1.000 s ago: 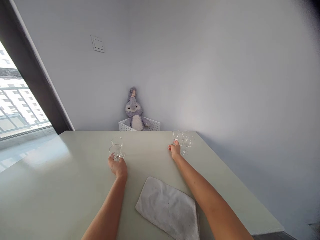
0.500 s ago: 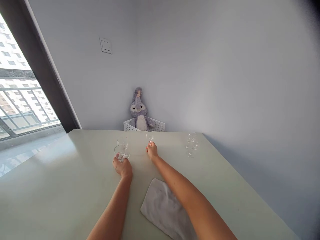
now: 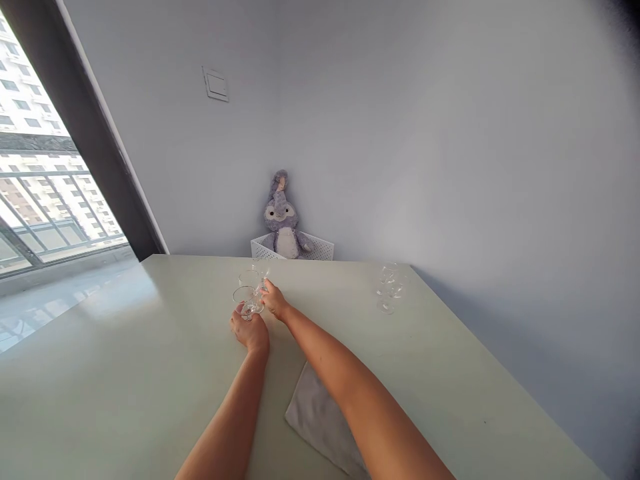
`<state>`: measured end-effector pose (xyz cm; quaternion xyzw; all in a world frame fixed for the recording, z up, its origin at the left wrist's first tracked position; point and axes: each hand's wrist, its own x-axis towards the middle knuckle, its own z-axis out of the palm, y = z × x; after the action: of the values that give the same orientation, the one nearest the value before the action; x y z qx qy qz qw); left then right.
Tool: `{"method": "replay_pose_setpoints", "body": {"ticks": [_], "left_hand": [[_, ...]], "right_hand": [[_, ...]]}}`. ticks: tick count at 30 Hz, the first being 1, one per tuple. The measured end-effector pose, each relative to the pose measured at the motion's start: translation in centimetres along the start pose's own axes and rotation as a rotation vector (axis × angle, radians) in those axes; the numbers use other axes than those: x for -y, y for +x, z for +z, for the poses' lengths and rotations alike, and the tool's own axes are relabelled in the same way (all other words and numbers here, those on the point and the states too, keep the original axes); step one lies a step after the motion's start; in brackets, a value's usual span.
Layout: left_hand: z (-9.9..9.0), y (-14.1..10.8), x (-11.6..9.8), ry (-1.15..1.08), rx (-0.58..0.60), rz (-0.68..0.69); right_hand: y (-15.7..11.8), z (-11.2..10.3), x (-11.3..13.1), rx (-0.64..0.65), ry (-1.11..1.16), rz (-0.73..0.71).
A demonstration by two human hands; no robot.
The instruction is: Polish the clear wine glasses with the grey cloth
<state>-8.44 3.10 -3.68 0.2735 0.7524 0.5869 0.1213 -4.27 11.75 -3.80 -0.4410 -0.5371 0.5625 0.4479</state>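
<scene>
My left hand [image 3: 251,331] is closed around the lower part of a clear stemmed glass [image 3: 244,295], left of the table's middle. Just behind that one stands another clear glass [image 3: 249,277]. My right hand [image 3: 275,300] grips a third clear glass [image 3: 264,270] low down, close beside the other two. Whether the glasses touch is too fine to tell. Further right on the pale table [image 3: 150,373], more clear glasses [image 3: 390,287] stand grouped together. A grey cloth [image 3: 320,420] lies partly under my right forearm.
Beyond the table's far edge, a grey plush toy [image 3: 281,217] sits in a white perforated basket [image 3: 323,249]. Walls meet behind it. A dark-framed window [image 3: 65,127] is at the left.
My right hand has moved left with its glass, from the middle of the table to beside the left glasses. My left hand keeps its hold. The view has shifted slightly.
</scene>
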Motion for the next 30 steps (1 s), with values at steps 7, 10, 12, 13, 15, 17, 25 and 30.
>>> {"method": "replay_pose_setpoints", "body": {"ticks": [7, 10, 12, 13, 15, 17, 25, 30], "left_hand": [[0.5, 0.7, 1.0, -0.045, -0.04, 0.052], [0.7, 1.0, 1.4, -0.087, -0.058, 0.053], [0.7, 1.0, 1.3, -0.128, -0.081, 0.036], [0.6, 1.0, 1.2, -0.15, -0.106, 0.03], [0.1, 1.1, 0.7, -0.192, -0.186, 0.038], [-0.9, 1.4, 0.0, -0.222, -0.279, 0.065], [-4.8, -0.5, -3.3, -0.224, -0.409, 0.455], [-3.2, -6.9, -2.8, -0.226, 0.098, 0.895]], "right_hand": [[-2.1, -3.3, 0.6, -0.136, 0.061, 0.052], [-4.1, -7.4, 0.6, -0.298, 0.097, 0.078], [-6.0, -10.6, 0.4, -0.417, 0.128, 0.097], [-7.2, -12.2, 0.2, -0.475, 0.144, 0.104], [-9.9, -15.4, -0.1, -0.593, 0.167, 0.1], [-12.7, -18.4, -0.5, -0.702, 0.172, 0.075], [-18.8, -28.1, -0.5, -0.919, 0.05, -0.008], [-17.7, -31.3, 0.7, -0.733, -0.04, -0.029]]}}
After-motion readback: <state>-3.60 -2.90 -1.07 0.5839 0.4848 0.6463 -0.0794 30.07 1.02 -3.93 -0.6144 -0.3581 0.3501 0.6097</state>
